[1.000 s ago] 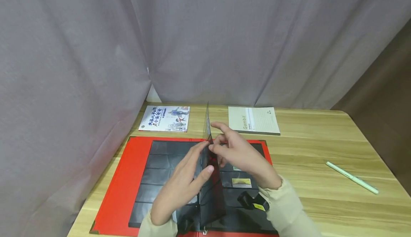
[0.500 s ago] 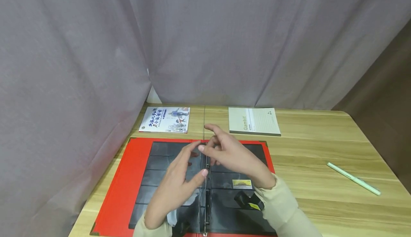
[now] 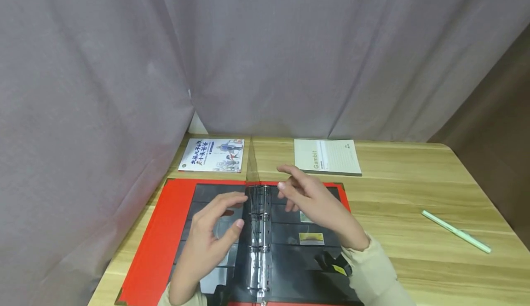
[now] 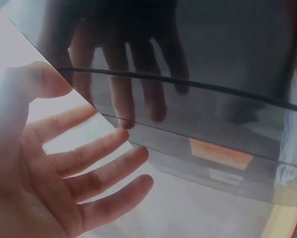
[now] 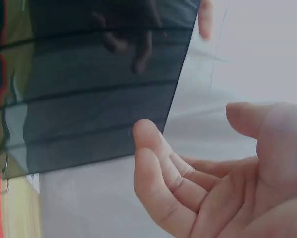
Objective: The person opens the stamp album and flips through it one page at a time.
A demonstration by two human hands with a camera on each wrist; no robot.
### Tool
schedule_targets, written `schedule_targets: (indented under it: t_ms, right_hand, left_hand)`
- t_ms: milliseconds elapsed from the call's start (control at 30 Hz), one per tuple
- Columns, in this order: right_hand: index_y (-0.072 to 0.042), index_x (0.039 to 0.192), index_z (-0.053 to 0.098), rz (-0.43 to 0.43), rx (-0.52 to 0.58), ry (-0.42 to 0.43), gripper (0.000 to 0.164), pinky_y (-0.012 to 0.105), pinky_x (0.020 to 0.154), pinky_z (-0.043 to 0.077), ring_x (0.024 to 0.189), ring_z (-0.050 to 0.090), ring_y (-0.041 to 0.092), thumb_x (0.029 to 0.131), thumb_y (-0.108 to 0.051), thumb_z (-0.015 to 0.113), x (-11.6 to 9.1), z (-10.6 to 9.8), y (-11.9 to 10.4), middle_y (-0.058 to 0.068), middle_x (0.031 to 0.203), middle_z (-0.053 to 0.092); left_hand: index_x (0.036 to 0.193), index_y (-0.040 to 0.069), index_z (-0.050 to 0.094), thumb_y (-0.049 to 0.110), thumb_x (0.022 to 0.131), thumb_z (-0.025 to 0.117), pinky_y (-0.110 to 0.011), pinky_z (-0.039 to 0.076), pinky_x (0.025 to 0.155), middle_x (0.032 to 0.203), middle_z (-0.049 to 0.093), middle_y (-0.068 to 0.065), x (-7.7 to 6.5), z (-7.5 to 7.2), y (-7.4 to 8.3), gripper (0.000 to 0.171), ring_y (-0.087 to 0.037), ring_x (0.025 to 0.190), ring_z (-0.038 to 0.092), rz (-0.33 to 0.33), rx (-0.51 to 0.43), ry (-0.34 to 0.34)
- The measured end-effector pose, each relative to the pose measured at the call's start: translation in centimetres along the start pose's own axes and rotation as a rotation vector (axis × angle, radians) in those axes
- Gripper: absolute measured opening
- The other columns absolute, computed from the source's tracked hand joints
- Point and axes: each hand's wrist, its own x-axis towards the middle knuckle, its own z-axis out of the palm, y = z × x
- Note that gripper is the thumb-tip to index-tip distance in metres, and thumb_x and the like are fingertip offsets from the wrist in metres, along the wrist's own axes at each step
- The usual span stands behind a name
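A red ring-binder stamp album (image 3: pixel 145 246) lies spread on the table, with black pocket pages on both sides. One page (image 3: pixel 253 168) stands nearly upright over the metal rings (image 3: pixel 260 246), leaning left. My left hand (image 3: pixel 204 237) is beside this page with fingers extended and thumb apart; whether the fingertips touch it I cannot tell. In the left wrist view its fingers reflect in the dark page (image 4: pixel 227 89). My right hand (image 3: pixel 319 200), fingers loosely bent and holding nothing, hovers over the right-hand page. A yellow stamp (image 3: pixel 311 238) shows there, with a greenish stamp (image 3: pixel 305 216) partly hidden.
Behind the album lie a picture-covered booklet (image 3: pixel 213 155) on the left and a Gambit notebook (image 3: pixel 328 157) on the right. A pale green pen (image 3: pixel 455 231) rests on the table's right side. Grey curtain (image 3: pixel 265 57) hangs along the back and left.
The page has swung from leaning right, through upright, to leaning left, uncovering the rings. My left hand has moved left and down with it; my right hand has drawn back to the right.
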Motion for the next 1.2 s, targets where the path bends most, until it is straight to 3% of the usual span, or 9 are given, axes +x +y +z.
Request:
schedule_targets:
  t_ms: [267, 433, 700, 1000, 1200]
  right_hand:
    - [-0.001, 0.142, 0.051, -0.028, -0.004, 0.037, 0.041, 0.039, 0.069, 0.058, 0.071, 0.067, 0.02, 0.104, -0.017, 0.057, -1.1, -1.2, 1.7, 0.004, 0.095, 0.067]
    - [0.001, 0.14, 0.052, -0.034, -0.007, 0.065, 0.041, 0.036, 0.07, 0.058, 0.069, 0.066, 0.017, 0.102, -0.013, 0.061, -1.6, -2.0, 2.7, 0.004, 0.092, 0.066]
    - [0.004, 0.137, 0.053, -0.001, -0.019, 0.1, 0.045, 0.033, 0.069, 0.058, 0.067, 0.066, 0.016, 0.096, -0.006, 0.068, -2.3, -2.9, 4.0, 0.005, 0.09, 0.066]
    - [0.004, 0.137, 0.053, 0.052, -0.071, 0.156, 0.045, 0.032, 0.069, 0.058, 0.072, 0.067, 0.016, 0.096, -0.008, 0.069, -3.1, -3.9, 5.7, 0.008, 0.094, 0.067]
    - [0.004, 0.136, 0.055, 0.058, -0.092, 0.166, 0.044, 0.031, 0.068, 0.057, 0.073, 0.064, 0.016, 0.096, -0.009, 0.069, -3.6, -4.1, 6.8, 0.007, 0.093, 0.067]
  left_hand:
    - [0.113, 0.01, 0.076, -0.008, 0.084, 0.069, -0.041, 0.056, 0.086, 0.122, 0.069, -0.002, -1.0, -1.1, -0.5, 0.034, -0.022, 0.107, 0.067, -0.027, 0.05, 0.059]
    - [0.111, 0.008, 0.076, -0.008, 0.086, 0.069, -0.031, 0.054, 0.089, 0.12, 0.07, -0.004, -1.3, -1.7, -0.8, 0.031, -0.024, 0.106, 0.068, -0.03, 0.025, 0.083]
    - [0.116, 0.013, 0.076, 0.001, 0.092, 0.067, -0.025, 0.054, 0.087, 0.122, 0.069, 0.0, -2.6, -3.4, -0.8, 0.027, -0.016, 0.107, 0.066, -0.183, 0.08, 0.073]
    - [0.121, 0.007, 0.072, -0.009, 0.092, 0.061, -0.016, 0.049, 0.09, 0.12, 0.071, -0.007, -4.3, -4.5, -1.4, 0.035, -0.01, 0.108, 0.066, -0.204, 0.022, 0.166]
    - [0.125, 0.006, 0.07, -0.005, 0.096, 0.058, -0.015, 0.048, 0.092, 0.119, 0.071, -0.008, -5.6, -5.3, -1.7, 0.033, -0.009, 0.106, 0.066, -0.292, 0.036, 0.18]
